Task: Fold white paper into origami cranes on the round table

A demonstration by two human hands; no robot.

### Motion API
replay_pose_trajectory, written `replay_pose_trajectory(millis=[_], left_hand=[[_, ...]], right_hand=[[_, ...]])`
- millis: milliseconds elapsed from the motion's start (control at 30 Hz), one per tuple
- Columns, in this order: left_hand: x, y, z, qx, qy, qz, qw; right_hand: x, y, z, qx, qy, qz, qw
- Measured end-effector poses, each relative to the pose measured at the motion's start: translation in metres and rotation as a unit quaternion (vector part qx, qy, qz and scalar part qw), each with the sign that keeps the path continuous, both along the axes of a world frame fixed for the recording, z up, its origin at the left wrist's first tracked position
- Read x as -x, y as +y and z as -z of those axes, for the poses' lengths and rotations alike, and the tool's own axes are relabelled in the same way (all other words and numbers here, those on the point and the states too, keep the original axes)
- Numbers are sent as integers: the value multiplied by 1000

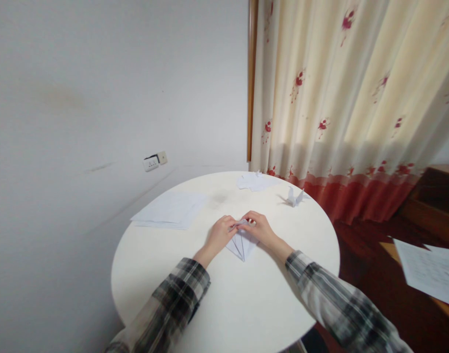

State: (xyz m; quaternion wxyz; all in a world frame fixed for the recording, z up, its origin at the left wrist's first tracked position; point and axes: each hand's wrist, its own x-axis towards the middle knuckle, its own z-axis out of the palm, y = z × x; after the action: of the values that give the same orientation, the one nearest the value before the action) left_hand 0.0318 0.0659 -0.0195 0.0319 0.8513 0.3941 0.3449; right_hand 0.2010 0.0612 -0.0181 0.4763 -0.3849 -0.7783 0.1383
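Observation:
A white sheet of paper folded into a kite-like shape [242, 245] lies on the round white table [224, 304], its point toward me and creases running down its middle. My left hand [223, 231] pinches its far edge from the left. From the right, my right hand [258, 227] grips the same far edge with thumb and fingers. Between the two hands the paper is bent up off the table. The fingers partly hide the folded top.
Flat white sheets [169, 210] lie at the table's left. A folded paper crane [293, 197] stands at the right rear, and more paper [256, 181] sits at the back. A wall with a socket [151, 163] borders the left; a curtain [342, 98] hangs behind. Printed sheets [430, 269] lie at far right.

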Motion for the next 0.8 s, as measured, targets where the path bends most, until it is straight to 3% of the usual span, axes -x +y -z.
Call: replay_pose_trajectory(millis=[400, 800], left_hand=[[-3, 1, 2, -5, -9, 28, 1000], [-3, -1, -2, -1, -16, 16, 1000]], right_hand=[[3, -5, -4, -16, -11, -4, 1000], [1, -6, -4, -17, -18, -24, 999]])
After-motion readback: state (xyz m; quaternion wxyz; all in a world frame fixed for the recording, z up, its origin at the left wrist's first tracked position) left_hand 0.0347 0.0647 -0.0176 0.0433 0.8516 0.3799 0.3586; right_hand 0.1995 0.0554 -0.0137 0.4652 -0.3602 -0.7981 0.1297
